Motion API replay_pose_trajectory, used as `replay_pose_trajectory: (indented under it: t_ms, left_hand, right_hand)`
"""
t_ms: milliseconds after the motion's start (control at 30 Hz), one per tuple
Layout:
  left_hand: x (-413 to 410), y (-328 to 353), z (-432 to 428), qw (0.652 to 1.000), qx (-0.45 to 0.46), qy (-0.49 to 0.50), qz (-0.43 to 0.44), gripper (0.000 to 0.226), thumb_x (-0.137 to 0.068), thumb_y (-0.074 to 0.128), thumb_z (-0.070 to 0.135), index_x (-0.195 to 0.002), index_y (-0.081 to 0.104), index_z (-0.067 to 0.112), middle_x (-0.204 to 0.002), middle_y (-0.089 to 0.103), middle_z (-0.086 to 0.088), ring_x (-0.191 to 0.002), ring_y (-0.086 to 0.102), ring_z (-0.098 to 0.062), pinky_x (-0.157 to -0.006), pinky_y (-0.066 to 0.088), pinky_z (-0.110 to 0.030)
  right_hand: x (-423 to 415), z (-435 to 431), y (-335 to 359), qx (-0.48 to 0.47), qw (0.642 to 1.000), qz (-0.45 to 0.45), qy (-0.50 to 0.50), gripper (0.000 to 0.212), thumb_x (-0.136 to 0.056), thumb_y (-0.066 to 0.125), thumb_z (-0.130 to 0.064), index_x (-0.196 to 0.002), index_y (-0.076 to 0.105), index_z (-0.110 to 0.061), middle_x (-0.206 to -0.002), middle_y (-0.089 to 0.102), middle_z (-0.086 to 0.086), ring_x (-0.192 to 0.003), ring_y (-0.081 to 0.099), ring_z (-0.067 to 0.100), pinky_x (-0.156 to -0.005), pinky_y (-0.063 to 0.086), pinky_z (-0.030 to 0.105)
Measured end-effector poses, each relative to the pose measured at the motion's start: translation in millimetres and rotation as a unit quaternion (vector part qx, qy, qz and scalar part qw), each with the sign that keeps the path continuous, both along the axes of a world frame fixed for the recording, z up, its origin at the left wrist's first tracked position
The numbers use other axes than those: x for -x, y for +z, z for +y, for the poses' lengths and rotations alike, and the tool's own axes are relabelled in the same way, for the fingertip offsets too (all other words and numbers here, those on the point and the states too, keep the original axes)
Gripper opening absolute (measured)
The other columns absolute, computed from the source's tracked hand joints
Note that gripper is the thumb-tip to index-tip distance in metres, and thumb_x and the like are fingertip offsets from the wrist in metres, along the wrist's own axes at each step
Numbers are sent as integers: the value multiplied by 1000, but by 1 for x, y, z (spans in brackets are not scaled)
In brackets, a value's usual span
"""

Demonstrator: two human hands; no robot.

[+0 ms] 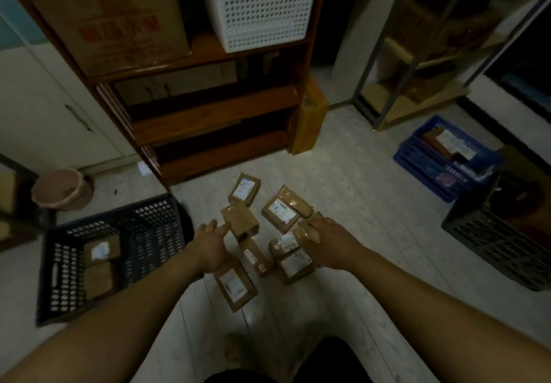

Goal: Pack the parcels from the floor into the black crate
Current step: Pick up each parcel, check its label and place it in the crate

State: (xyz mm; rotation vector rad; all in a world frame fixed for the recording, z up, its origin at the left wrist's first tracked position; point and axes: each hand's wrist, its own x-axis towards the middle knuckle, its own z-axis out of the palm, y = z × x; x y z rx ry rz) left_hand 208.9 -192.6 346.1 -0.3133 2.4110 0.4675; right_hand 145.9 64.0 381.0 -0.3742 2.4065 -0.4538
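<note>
Several small brown parcels [280,214] with white labels lie scattered on the pale floor in front of me. To my left on the floor stands the black crate [155,224], holding two parcels [101,251] at its near left. My left hand [210,245] is open, its fingers stretched toward a plain brown parcel [240,221] and just touching its edge. My right hand [323,241] is closed around a small taped parcel [307,232] at the right of the pile.
A dark wooden shelf unit [208,126] with a cardboard box and a white basket [262,7] stands behind the pile. A blue crate [432,171] with parcels and another black crate [501,233] sit at the right. A pink bucket [59,189] stands at the left.
</note>
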Motion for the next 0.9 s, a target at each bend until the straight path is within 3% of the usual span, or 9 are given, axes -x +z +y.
replay_pose_trajectory:
  t_ms: [100,200,267,333,400,600,667,767,900]
  left_hand:
    - [8,-40,-7,1000,20,-16,13,99,-73,51,68,-150,6,27,-155,15,-13,-141,14,-37,-116,19,-47]
    - [24,-104,-12,999,38,-32,8,91,-84,59,48,-151,1,24,-158,0,-14,-144,2,-37,-117,16,-49]
    - [39,-157,-14,998,49,-40,9,89,-86,60,43,-151,2,25,-158,-2,-14,-145,1,-37,-116,16,-50]
    - [52,-215,-14,997,56,-48,-9,84,-89,57,39,-151,2,25,-158,-4,-13,-145,-2,-36,-116,13,-53]
    - [63,-280,-14,996,72,-60,-14,81,-90,54,37,-150,1,26,-158,-5,-12,-145,-3,-34,-116,11,-54]
    - [78,-463,-28,997,58,-44,14,83,-89,57,35,-150,1,29,-158,0,-12,-145,4,-34,-115,19,-53]
    - [80,-507,-30,999,34,-14,28,86,-87,60,33,-150,2,28,-158,2,-14,-144,7,-35,-113,24,-51]
    - [88,-554,-30,996,-41,64,45,90,-84,66,24,-151,5,23,-154,16,-16,-139,24,-35,-111,31,-40]
    - [98,-587,-27,974,-145,156,74,90,-82,67,9,-150,9,22,-143,38,-13,-122,48,-30,-98,45,-38]
  right_hand:
    - [27,-22,-53,19,998,-47,24,54,-87,48,-52,-132,46,-22,-131,55,2,-113,56,19,-95,49,38]
    - [53,-43,-111,10,997,-34,73,40,-94,52,-34,-128,49,-13,-125,56,8,-112,56,23,-96,47,37]
    - [68,-56,-168,25,995,-36,93,36,-94,54,-33,-124,50,-14,-122,55,7,-112,55,24,-97,45,35]
    - [76,-69,-230,56,990,-53,116,15,-94,55,-32,-105,52,-22,-100,56,-3,-94,57,14,-91,49,33]
    - [79,-79,-302,85,988,-70,111,12,-92,58,-32,-100,52,-25,-95,58,-8,-88,58,10,-88,52,38]
    - [65,-94,-487,67,988,-30,134,39,-92,58,-28,-127,44,-22,-121,55,1,-112,55,19,-97,46,38]
    - [60,-96,-532,59,988,-10,140,60,-89,62,-32,-140,31,-25,-136,45,3,-127,45,23,-106,38,39]
    - [59,-99,-581,51,988,-65,128,94,-83,69,-37,-151,6,-22,-155,19,6,-142,22,27,-113,24,38]
    - [59,-105,-628,2,985,-90,147,119,-75,75,-45,-150,-16,-24,-159,0,7,-146,7,31,-118,15,45]
